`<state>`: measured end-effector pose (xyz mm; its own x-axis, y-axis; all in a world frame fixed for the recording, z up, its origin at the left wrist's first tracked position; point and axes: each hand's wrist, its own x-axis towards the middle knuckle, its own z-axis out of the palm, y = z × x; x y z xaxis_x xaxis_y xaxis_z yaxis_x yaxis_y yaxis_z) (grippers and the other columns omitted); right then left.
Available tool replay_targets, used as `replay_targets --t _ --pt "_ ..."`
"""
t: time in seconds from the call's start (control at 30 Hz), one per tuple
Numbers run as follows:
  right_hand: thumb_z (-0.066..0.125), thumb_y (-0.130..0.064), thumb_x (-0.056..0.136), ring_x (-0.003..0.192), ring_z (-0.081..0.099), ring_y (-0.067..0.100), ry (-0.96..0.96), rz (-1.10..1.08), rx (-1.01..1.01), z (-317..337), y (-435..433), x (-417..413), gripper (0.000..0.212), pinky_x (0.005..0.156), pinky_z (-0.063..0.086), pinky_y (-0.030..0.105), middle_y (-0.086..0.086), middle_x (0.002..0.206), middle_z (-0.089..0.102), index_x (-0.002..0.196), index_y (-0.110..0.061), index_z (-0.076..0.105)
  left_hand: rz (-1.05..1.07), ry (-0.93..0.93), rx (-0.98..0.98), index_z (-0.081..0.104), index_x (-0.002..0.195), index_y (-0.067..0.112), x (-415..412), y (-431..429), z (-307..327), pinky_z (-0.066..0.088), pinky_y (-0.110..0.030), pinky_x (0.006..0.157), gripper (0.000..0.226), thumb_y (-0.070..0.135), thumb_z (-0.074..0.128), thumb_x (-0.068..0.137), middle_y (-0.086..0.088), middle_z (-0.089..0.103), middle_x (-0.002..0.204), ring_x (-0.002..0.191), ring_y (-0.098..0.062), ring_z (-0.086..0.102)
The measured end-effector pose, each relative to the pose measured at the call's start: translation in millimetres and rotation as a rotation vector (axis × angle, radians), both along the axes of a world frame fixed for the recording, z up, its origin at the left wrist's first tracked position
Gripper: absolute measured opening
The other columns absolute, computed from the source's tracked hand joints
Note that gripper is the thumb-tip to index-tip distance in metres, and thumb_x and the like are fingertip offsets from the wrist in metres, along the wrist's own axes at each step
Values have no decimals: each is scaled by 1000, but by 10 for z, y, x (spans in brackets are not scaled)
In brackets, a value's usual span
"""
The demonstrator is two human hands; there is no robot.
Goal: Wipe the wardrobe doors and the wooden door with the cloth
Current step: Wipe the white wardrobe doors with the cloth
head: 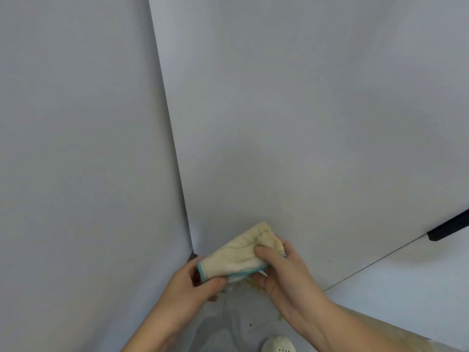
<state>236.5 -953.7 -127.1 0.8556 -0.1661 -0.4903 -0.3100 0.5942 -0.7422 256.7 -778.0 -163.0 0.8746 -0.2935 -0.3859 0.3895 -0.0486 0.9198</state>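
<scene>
A folded cream cloth [241,252] with a teal hem is held in front of a pale grey wardrobe door [291,110]. My left hand [195,285] pinches the cloth's lower left end between thumb and fingers. My right hand [281,268] grips its right end, thumb on top. A second pale grey panel [76,148] meets the door along a slanted edge on the left. The wooden door is out of view.
A dark handle [449,228] sticks out at the door's right edge, above another pale panel [418,280]. Yellowish smears [253,285] mark the floor below the cloth. A white slipper toe [278,344] shows at the bottom.
</scene>
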Motion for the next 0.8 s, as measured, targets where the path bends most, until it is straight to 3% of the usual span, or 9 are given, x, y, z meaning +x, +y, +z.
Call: replay_targets --t 0.07,0.1,0.17,0.27,0.5,0.67,0.8 --pt "61 3 87 90 67 30 65 55 26 -281 -39 -16 36 71 59 40 25 114 64 122 -2 53 86 152 -86 74 89 9 11 37 -201 52 -26 57 46 27 82 48 -8 74 85 73 -15 66" --pt "63 -2 88 90 68 29 112 107 9 -418 -63 -36 35 73 58 40 24 114 65 122 -3 54 134 249 -147 74 90 9 22 46 -318 54 -28 59 33 22 81 60 -12 74 89 77 -19 66" --pt "66 -16 90 86 70 26 239 250 -94 -707 -85 -65 31 72 57 36 17 104 70 117 -3 60 213 451 -258 68 99 7 27 46 -527 59 -35 61 13 8 65 87 -21 72 98 83 -30 68" --pt "67 -35 90 77 72 23 412 397 -278 -1123 -41 -12 40 66 57 31 13 91 72 112 -2 63 316 640 -259 63 105 5 83 5 -885 60 -35 56 14 9 56 94 -25 72 96 78 -35 70" --pt "68 -33 90 50 64 17 488 389 -391 -1932 172 464 44 50 54 26 15 69 68 99 10 65 565 674 -115 63 106 3 528 -136 -1641 53 -32 57 24 19 69 89 -19 66 93 79 -29 63" --pt "69 -25 90 49 62 21 542 292 -349 -2343 288 649 34 63 58 38 15 58 65 80 6 62 670 706 -9 58 121 -8 803 -135 -2081 51 -26 37 39 7 69 87 -24 64 101 76 -31 61" --pt "63 -11 94 46 62 21 596 142 -203 -2499 353 756 20 42 53 28 20 71 64 92 8 59 711 712 -2 53 123 -12 914 -203 -2244 51 -30 35 37 4 60 91 -23 60 97 72 -31 57"
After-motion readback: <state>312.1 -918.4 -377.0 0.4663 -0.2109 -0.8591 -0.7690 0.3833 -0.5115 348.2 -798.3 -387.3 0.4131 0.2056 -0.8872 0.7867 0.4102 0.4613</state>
